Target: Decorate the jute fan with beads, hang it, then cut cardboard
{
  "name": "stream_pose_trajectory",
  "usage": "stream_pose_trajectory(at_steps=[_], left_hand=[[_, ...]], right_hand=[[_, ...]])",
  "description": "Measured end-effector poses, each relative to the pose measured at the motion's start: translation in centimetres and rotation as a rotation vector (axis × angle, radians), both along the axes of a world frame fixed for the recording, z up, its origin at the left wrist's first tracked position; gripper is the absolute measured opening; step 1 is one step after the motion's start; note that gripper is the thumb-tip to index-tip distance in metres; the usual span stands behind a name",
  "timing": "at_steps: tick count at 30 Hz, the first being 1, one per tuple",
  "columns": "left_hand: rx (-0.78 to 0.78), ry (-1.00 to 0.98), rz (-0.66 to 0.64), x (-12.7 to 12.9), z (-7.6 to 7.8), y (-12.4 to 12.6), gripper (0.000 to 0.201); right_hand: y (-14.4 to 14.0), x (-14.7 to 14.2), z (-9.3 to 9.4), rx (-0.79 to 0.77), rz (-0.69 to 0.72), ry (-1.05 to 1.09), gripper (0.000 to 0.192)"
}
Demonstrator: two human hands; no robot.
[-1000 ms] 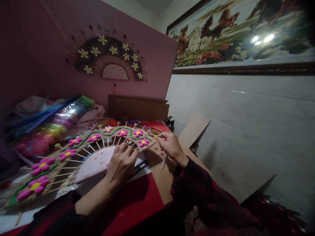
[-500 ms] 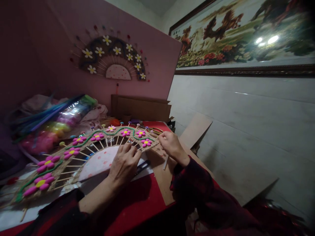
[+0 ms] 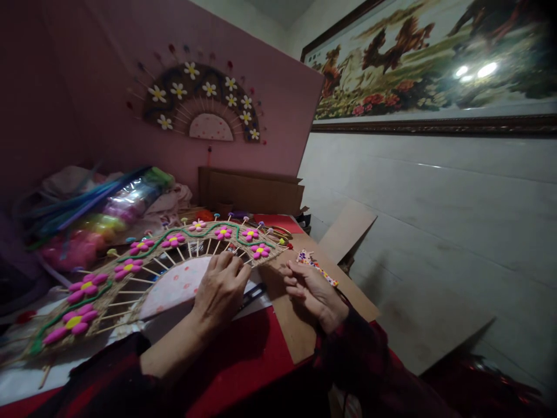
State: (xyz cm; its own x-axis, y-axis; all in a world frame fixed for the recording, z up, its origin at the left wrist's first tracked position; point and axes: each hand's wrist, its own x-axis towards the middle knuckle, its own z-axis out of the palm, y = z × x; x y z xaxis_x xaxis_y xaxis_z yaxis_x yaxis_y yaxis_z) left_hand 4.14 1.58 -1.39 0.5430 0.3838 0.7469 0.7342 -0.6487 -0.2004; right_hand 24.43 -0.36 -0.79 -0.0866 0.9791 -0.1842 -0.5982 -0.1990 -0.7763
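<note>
A large craft fan (image 3: 128, 268) lies across the table, made of twine-covered card with thin sticks, pink clay flowers, a green wavy strip and small coloured balls round its outer edge. My left hand (image 3: 221, 284) is closed on the right side of the fan's pale spotted half-round base (image 3: 174, 290), its fingertips hidden behind. To the right of the fan, my right hand (image 3: 315, 290) hovers over a brown cardboard sheet (image 3: 289, 325), fingers loosely curled and apart, nothing visible in them. Just behind it lies a strip of small colourful beads (image 3: 326, 276).
A second fan with white flowers (image 3: 209, 90) hangs on the pink panel. Plastic-wrapped coloured materials (image 3: 126, 203) are heaped at left. Scissors (image 3: 281, 232) lie behind the fan. A black cutter-like tool (image 3: 252, 296) rests by my left hand. A cardboard box (image 3: 250, 191) stands behind.
My right hand has left the fan's right corner and moved right and down, its fingers loosening. The beaded strip and the corner's red ball now show. My left hand stays put.
</note>
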Motion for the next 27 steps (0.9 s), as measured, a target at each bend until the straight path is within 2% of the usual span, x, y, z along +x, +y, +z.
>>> stream_pose_trajectory(at_steps=[3, 11, 17, 27], left_hand=[[0.001, -0.004, -0.007, 0.0, 0.2, -0.1, 0.016], [-0.019, 0.002, 0.005, 0.0, 0.0, 0.0, 0.011], [-0.030, -0.001, -0.009, 0.0, 0.1, -0.1, 0.012], [-0.015, -0.010, -0.019, 0.0, 0.0, -0.2, 0.015]], right_hand=[[1.1, -0.1, -0.9, -0.045, -0.022, 0.136, 0.014], [2.6, -0.3, -1.0, -0.002, -0.007, 0.236, 0.015], [2.8, -0.2, -1.4, 0.001, 0.015, 0.257, 0.022], [2.8, -0.1, -1.7, 0.006, -0.006, 0.252, 0.016]])
